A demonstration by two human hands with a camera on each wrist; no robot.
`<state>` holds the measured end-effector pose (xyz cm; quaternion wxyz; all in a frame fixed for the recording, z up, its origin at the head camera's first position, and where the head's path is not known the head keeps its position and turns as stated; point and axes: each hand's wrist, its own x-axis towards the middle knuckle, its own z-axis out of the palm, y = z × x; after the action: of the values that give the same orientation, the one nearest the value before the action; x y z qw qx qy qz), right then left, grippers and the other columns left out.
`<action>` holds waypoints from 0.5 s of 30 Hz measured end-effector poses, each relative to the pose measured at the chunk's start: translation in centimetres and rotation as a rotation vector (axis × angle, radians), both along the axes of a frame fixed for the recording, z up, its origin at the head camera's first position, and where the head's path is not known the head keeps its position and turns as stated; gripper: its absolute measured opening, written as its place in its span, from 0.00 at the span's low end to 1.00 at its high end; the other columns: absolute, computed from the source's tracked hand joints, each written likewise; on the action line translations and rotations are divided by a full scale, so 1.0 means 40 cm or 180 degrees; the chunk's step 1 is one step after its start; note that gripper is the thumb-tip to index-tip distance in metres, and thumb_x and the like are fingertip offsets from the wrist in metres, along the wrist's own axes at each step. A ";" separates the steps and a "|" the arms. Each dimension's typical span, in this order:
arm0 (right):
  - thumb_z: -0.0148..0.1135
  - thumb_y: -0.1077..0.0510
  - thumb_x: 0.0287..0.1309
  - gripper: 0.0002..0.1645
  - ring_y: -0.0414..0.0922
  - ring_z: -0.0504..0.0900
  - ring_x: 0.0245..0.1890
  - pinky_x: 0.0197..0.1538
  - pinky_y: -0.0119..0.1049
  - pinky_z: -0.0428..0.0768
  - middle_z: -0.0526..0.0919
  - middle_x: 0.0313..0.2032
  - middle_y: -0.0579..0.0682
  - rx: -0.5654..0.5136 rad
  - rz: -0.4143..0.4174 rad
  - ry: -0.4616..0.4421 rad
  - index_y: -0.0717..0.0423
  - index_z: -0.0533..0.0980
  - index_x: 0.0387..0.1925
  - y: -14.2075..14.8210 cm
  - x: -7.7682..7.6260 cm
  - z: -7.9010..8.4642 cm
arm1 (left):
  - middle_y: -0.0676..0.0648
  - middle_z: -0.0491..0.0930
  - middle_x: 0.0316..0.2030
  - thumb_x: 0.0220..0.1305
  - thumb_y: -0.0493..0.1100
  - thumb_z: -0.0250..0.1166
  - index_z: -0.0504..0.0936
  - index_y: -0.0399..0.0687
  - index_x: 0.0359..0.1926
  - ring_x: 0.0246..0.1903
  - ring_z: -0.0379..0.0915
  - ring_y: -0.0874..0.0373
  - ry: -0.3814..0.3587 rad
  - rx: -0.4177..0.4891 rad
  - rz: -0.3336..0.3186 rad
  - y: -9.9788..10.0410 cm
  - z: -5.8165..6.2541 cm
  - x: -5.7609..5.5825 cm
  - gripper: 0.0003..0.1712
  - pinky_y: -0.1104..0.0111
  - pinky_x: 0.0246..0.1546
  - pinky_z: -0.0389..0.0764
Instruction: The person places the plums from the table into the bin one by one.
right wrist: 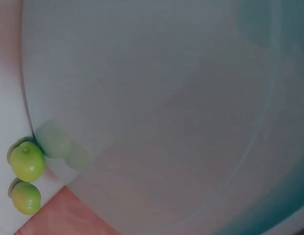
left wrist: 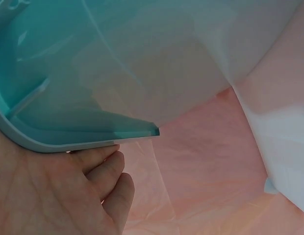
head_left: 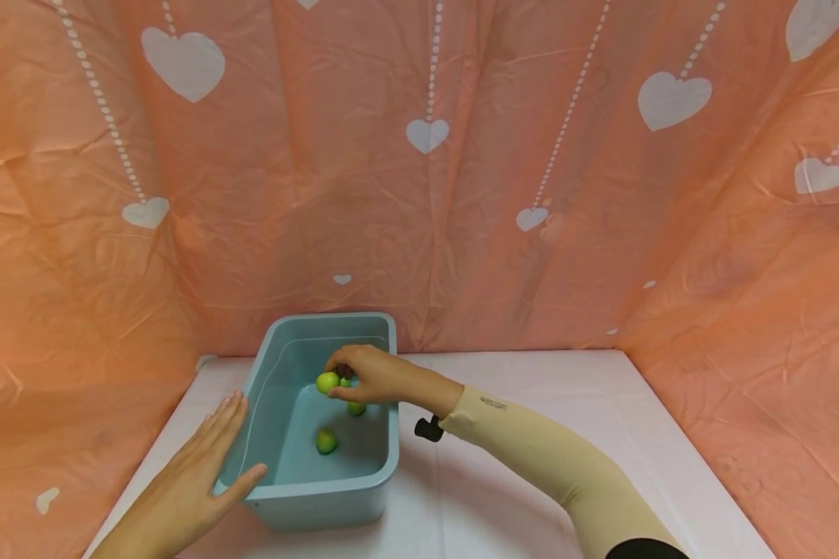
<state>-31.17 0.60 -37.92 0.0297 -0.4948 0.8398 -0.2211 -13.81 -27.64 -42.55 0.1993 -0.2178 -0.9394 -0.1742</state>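
Observation:
A blue-grey plastic bin (head_left: 322, 487) stands on the white surface with green limes inside. My right hand (head_left: 370, 373) reaches over its right rim and pinches a lime (head_left: 327, 383) between thumb and fingers, above the bin floor. Partly behind that hand are a second lime (head_left: 346, 382) and a third lime (head_left: 356, 408). Nearer the front, another lime (head_left: 326, 441) lies on the floor of the bin. With fingers extended, my left hand (head_left: 196, 473) rests along the left rim, its thumb over the near corner. The left wrist view shows its fingers (left wrist: 105, 178) against the outside of the rim.
In the right wrist view, an upper lime (right wrist: 27, 161) and a lower lime (right wrist: 26, 198) sit on a white surface beside the bin wall (right wrist: 142, 98). An orange-pink curtain (head_left: 461, 272) with white hearts surrounds the white table (head_left: 517, 380) on three sides.

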 end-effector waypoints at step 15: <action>0.73 0.54 0.71 0.17 0.45 0.84 0.47 0.49 0.21 0.75 0.86 0.46 0.50 0.0389 0.0247 -0.0038 0.60 0.84 0.55 -0.054 -0.009 0.003 | 0.35 0.55 0.83 0.69 0.55 0.74 0.58 0.32 0.83 0.83 0.30 0.67 -0.0004 0.0033 0.0005 0.001 -0.001 0.001 0.55 0.82 0.75 0.30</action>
<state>-31.52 -1.56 -37.79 0.0735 -0.5230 0.8317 -0.1711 -13.78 -27.60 -42.58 0.2001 -0.2158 -0.9388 -0.1790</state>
